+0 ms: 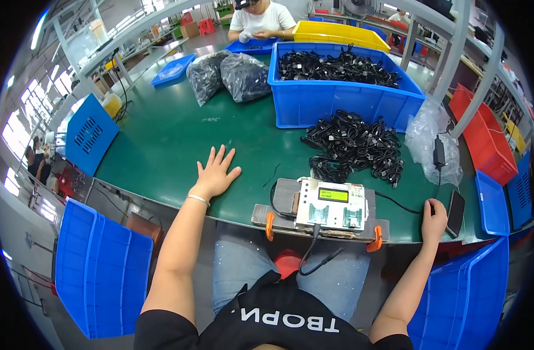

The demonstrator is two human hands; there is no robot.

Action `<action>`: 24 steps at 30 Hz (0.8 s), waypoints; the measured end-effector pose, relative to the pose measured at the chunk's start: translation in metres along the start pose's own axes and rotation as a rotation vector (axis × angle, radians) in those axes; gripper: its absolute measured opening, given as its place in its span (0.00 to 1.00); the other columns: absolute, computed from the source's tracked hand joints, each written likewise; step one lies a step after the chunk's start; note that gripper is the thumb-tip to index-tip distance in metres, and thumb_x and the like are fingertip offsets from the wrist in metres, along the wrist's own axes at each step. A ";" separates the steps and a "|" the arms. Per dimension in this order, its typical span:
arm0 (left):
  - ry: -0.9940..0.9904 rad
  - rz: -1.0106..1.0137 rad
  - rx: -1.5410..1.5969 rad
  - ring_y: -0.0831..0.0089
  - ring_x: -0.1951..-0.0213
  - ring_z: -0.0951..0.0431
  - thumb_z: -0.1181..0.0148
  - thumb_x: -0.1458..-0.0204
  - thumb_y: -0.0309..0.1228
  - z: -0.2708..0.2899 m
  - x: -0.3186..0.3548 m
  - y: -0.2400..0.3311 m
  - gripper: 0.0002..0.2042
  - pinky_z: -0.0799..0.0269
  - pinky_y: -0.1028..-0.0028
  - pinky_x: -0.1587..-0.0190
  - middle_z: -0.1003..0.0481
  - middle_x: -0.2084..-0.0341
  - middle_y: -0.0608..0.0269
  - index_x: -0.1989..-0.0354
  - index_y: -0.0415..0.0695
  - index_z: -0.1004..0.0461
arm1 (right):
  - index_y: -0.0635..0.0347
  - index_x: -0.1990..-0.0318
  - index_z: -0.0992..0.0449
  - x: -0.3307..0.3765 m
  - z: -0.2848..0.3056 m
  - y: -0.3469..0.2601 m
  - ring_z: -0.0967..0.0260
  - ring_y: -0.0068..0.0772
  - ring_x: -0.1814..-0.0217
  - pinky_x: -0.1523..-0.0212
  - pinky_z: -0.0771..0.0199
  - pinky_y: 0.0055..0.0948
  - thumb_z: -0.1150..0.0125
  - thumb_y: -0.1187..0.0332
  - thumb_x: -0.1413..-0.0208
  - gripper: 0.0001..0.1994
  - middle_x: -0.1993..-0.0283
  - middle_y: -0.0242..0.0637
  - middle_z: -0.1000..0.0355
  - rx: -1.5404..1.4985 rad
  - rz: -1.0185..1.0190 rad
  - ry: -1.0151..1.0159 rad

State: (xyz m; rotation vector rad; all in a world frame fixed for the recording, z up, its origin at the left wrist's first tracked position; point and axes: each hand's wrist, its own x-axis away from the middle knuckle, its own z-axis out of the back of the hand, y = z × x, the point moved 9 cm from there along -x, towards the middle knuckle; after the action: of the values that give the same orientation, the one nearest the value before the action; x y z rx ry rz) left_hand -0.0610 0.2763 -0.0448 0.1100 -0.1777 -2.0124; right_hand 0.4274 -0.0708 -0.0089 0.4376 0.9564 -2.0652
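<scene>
My left hand point(215, 174) lies flat on the green table, fingers spread, holding nothing. My right hand point(434, 220) rests at the table's front edge with its fingers curled together; whether anything is in them is hidden. A thin black cord point(398, 202) runs from the tester up to that hand, and a black phone point(455, 213) lies just right of it. Between my hands sits the white tester point(330, 204) with a lit yellow-green display, on a grey board held by orange clamps point(374, 239). From its front edge a black cable point(305, 262) hangs over my lap.
Behind the tester lies a pile of black cables point(360, 143), before a blue bin point(342, 99) full of more. Dark-filled plastic bags point(246, 77) stand beyond. An inline adapter point(439, 153) rests on clear plastic point(424, 137). Blue crates point(103, 268) flank me. Another person point(264, 23) works opposite.
</scene>
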 end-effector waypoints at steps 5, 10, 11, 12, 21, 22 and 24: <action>0.017 0.044 0.008 0.59 0.30 0.63 0.59 0.44 0.55 0.001 0.004 -0.001 0.32 0.64 0.41 0.36 0.58 0.31 0.60 0.33 0.56 0.50 | 0.64 0.62 0.27 0.012 -0.001 -0.008 0.32 0.47 0.52 0.51 0.33 0.38 0.43 0.68 0.48 0.10 0.55 0.45 0.28 0.066 0.056 0.010; 0.039 0.083 -0.017 0.59 0.31 0.61 0.57 0.43 0.52 -0.007 0.029 0.005 0.30 0.62 0.42 0.37 0.56 0.32 0.61 0.33 0.58 0.49 | 0.63 0.59 0.26 0.022 0.001 -0.017 0.33 0.46 0.51 0.49 0.35 0.39 0.43 0.66 0.48 0.12 0.54 0.44 0.29 0.100 0.005 -0.006; 0.034 0.094 -0.015 0.60 0.31 0.61 0.57 0.43 0.52 -0.003 0.035 0.008 0.30 0.62 0.42 0.37 0.56 0.32 0.61 0.33 0.58 0.49 | 0.63 0.58 0.27 0.022 0.001 -0.018 0.34 0.45 0.50 0.48 0.36 0.38 0.44 0.66 0.48 0.12 0.54 0.43 0.29 0.128 -0.017 0.007; 0.029 0.107 -0.013 0.60 0.31 0.61 0.57 0.44 0.53 -0.001 0.040 0.010 0.30 0.63 0.42 0.36 0.55 0.32 0.60 0.34 0.58 0.48 | 0.63 0.56 0.27 0.021 0.002 -0.019 0.34 0.46 0.49 0.48 0.36 0.39 0.44 0.64 0.46 0.14 0.54 0.44 0.29 0.176 -0.011 0.019; 0.094 0.107 0.031 0.63 0.31 0.57 0.56 0.43 0.47 0.006 0.043 0.005 0.25 0.62 0.43 0.37 0.51 0.33 0.63 0.36 0.61 0.43 | 0.63 0.60 0.26 0.026 -0.002 -0.025 0.34 0.45 0.51 0.50 0.36 0.40 0.42 0.67 0.50 0.12 0.57 0.41 0.28 0.100 0.079 -0.026; 0.087 0.110 0.035 0.63 0.31 0.57 0.57 0.43 0.47 0.005 0.042 0.007 0.25 0.62 0.44 0.37 0.51 0.33 0.64 0.36 0.61 0.43 | 0.63 0.61 0.26 0.025 0.000 -0.027 0.34 0.45 0.50 0.49 0.37 0.40 0.41 0.67 0.50 0.11 0.56 0.41 0.28 0.097 0.112 -0.024; 0.074 0.110 0.045 0.64 0.31 0.57 0.57 0.42 0.47 0.007 0.034 -0.003 0.24 0.62 0.44 0.37 0.50 0.33 0.64 0.36 0.61 0.42 | 0.63 0.62 0.26 0.024 -0.001 -0.031 0.34 0.45 0.50 0.48 0.37 0.40 0.41 0.68 0.50 0.11 0.56 0.41 0.28 0.094 0.123 -0.048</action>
State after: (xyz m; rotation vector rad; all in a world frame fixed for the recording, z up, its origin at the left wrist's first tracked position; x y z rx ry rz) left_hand -0.0792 0.2477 -0.0385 0.1983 -0.1781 -1.8917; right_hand 0.3886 -0.0701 -0.0086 0.4820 0.7876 -2.0056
